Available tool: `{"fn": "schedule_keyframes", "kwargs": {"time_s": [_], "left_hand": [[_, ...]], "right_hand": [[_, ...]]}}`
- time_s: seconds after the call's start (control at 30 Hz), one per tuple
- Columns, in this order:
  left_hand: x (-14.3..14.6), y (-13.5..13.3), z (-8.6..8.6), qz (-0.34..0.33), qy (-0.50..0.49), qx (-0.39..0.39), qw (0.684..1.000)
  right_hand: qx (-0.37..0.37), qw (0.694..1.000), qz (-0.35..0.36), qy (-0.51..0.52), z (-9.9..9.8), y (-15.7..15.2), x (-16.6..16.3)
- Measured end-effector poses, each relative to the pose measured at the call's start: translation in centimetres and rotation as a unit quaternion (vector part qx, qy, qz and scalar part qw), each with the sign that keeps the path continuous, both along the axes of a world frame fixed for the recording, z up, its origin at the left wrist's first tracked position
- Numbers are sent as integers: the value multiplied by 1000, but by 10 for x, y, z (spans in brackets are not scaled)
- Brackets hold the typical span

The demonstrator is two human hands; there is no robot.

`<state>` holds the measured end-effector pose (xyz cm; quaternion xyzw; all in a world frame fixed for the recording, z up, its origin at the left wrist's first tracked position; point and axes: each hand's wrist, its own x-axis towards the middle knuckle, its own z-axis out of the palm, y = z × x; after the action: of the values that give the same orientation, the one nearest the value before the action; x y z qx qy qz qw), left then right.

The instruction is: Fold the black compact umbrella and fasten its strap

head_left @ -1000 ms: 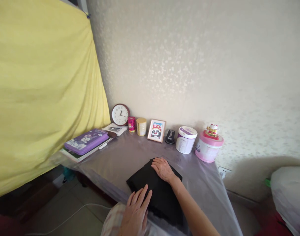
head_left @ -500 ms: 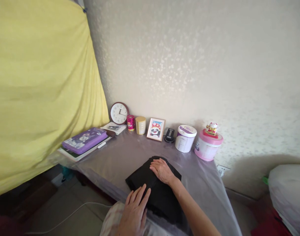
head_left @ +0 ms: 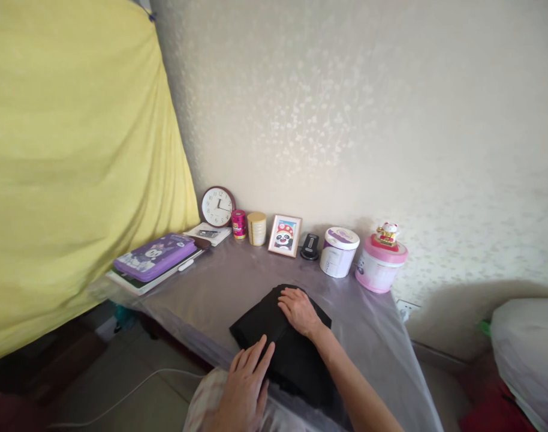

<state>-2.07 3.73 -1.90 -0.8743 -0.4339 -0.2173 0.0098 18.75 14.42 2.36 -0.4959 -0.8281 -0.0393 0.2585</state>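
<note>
A black cloth, perhaps a folded garment [head_left: 296,366], lies on the table [head_left: 202,294] near its front edge, part of it hanging toward my lap. My right hand [head_left: 300,311] rests flat on its upper part, palm down with the fingers stretched out. At the cloth's left edge, my left hand [head_left: 249,378] lies with fingers extended, their tips touching the fabric. Neither hand grips anything. What kind of garment the cloth is cannot be made out.
Along the wall stand a clock [head_left: 218,207], a pink can [head_left: 238,224], a yellow-lidded jar [head_left: 256,229], a picture frame [head_left: 285,235], a black device [head_left: 309,246], a white tub [head_left: 339,255] and a pink tub [head_left: 378,270] with a cat figurine [head_left: 386,234]. A purple case [head_left: 154,257] lies left.
My right hand has slid very slightly to the right over the black cloth. My left hand and the cloth stay almost the same.
</note>
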Motion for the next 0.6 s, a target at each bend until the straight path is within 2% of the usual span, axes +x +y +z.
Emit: {"fn": "schedule_keyframes", "kwargs": {"time_s": [0.07,0.13,0.27,0.43,0.6], "left_hand": [[0,0,0,3,-4,-17,1000],[-1,0,1,7,-10,-29,999],[-2,0,4,12,-27,-46,999],[-3,2,6,15,-43,-43,998],[-4,4,3,10,-59,-29,998]], "right_hand": [[17,998,-42,35,6,1,14],[37,995,-48,79,15,-5,31],[50,990,-59,115,25,-42,64],[6,995,-56,85,16,-99,83],[-37,997,8,68,6,-123,73]]}}
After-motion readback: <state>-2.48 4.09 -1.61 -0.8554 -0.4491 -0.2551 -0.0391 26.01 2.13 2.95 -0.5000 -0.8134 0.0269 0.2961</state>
